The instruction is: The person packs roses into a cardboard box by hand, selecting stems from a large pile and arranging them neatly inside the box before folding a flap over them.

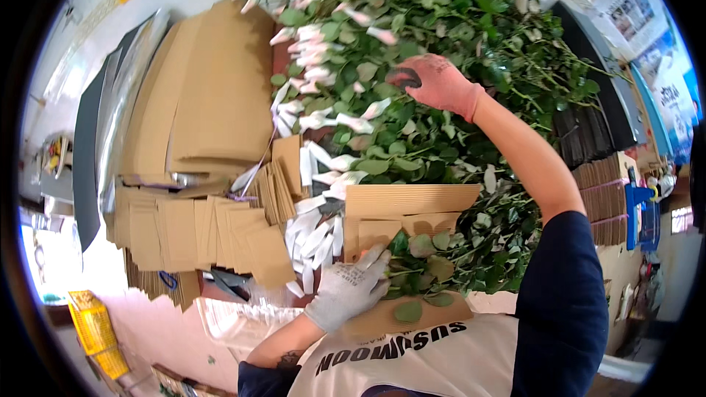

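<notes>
My left hand (350, 289), in a pale grey work glove, lies over the heads of a few leafy rose stems (422, 264) and holds them against a sheet of corrugated cardboard (408, 311) close to my body. A bit of orange shows beside its fingers. My right hand (438, 84), in a pink glove with dark fingertips, is raised over a large heap of roses (430, 138). Its fingers are curled and blurred, and whether they hold a stem is hidden. Many buds in the heap wear white sleeves (309, 47), pointing left.
Loose white sleeves (314, 237) lie left of the cardboard. Small cardboard pieces (220, 231) overlap in a row beside large cardboard sheets (220, 88). Bundled cardboard (606, 198) stands at the right. A clear plastic bin (237, 320) sits below left, and yellow crates (96, 331) stand beyond.
</notes>
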Motion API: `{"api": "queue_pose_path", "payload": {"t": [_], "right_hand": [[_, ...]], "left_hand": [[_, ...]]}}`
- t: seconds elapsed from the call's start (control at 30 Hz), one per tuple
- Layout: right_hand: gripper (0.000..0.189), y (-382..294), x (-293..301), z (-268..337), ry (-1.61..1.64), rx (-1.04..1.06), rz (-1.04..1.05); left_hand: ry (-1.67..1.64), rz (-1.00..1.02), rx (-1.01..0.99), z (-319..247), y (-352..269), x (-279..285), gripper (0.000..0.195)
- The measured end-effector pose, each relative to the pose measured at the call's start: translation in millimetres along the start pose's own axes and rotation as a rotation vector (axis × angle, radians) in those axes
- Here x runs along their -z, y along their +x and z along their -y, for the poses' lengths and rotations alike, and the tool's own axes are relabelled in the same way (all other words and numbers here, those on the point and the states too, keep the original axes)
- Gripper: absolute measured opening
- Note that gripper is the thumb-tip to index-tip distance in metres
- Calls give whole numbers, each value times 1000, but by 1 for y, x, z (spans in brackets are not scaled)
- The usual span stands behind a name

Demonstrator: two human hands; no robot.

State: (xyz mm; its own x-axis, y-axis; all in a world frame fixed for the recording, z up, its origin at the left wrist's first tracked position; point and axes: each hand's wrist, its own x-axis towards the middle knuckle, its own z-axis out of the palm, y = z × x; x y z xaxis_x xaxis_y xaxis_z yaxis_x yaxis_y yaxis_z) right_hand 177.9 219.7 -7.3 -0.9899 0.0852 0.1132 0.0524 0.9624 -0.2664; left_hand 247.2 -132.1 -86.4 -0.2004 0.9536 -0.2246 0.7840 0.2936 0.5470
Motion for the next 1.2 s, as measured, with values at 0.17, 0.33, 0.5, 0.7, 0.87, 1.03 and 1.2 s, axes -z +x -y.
{"api": "queue_pose_path", "payload": {"t": [0.17,0.33,0.5,0.7,0.87,1.03,1.2], "right_hand": [[58,14,-85,0,52,165,686],[91,0,-132,-11,-511,138,806],[74,-12,-144,-19,-640,193,644],[48,8,-100,-88,-468,193,-11],[47,8,18,-99,-146,97,-390],[59,-8,31,-66,-292,16,-209],[79,-45,-50,-26,-454,216,292]], "left_hand": [[40,-66,19,3,-3,-11,52],[39,-103,21,4,-2,-14,51],[14,-95,19,3,3,-6,50],[1,-102,18,2,2,-6,53],[-10,-70,25,4,5,-8,56],[-61,62,105,-3,9,2,60],[-57,27,87,-1,7,-1,60]]}}
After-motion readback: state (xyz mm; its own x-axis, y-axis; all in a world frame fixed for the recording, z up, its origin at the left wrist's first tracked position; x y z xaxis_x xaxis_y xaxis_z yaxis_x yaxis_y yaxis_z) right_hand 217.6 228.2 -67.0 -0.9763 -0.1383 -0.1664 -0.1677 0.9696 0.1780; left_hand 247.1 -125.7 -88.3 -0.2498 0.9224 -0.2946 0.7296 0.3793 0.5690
